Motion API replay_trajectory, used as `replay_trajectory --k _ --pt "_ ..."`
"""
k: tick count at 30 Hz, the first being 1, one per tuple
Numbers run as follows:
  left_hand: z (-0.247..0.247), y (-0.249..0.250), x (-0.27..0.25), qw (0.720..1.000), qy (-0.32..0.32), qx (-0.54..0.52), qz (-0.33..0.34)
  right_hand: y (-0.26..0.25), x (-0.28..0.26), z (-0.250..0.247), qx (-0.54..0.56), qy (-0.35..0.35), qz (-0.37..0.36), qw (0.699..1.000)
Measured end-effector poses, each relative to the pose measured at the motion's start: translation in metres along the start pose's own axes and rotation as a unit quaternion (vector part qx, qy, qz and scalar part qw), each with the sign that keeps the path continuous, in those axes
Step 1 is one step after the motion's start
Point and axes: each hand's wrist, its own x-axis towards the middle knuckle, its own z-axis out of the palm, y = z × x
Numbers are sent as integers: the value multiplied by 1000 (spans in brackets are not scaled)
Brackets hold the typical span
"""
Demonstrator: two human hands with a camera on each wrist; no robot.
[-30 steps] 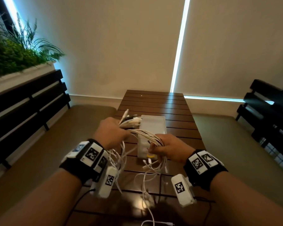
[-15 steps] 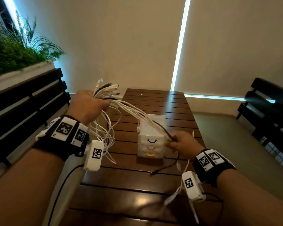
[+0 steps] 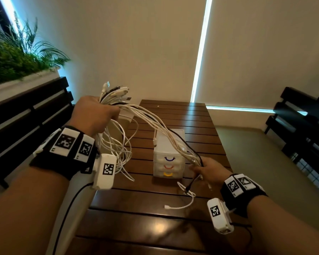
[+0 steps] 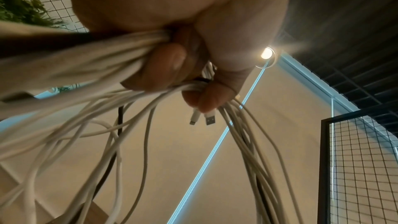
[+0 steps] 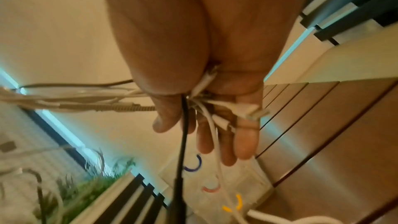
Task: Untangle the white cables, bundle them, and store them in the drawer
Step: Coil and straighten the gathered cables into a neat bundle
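Note:
A thick bunch of white cables (image 3: 155, 124) with one black cable among them stretches between my two hands above the wooden table (image 3: 173, 203). My left hand (image 3: 92, 116) is raised at the left and grips the bunch (image 4: 90, 60) in a fist, plug ends sticking out above it. Low at the right, my right hand (image 3: 208, 169) pinches the other ends (image 5: 206, 101) between thumb and fingers, beside the small white drawer unit (image 3: 168, 164). Its three drawers, with blue, red and yellow handles, look closed. Loose loops hang below my left hand.
A white cable end (image 3: 180, 205) lies on the table in front of the drawer unit. Dark slatted benches stand at the left (image 3: 26, 115) and right (image 3: 302, 129). A planter with green plants (image 3: 13, 59) tops the left bench.
My left hand has lifted the cable bunch up and to the left, and my right hand has slid down to the right along the cables, stretching them out over the drawer unit.

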Motion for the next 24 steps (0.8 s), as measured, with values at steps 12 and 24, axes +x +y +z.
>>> replay_trajectory --k 12,24 --pt "58 -19 -43 968 -179 162 70 -82 -34 -16 -9 -40 -125 991" --pt "69 -29 -52 954 -259 103 112 -78 -18 26 21 -47 -157 986"
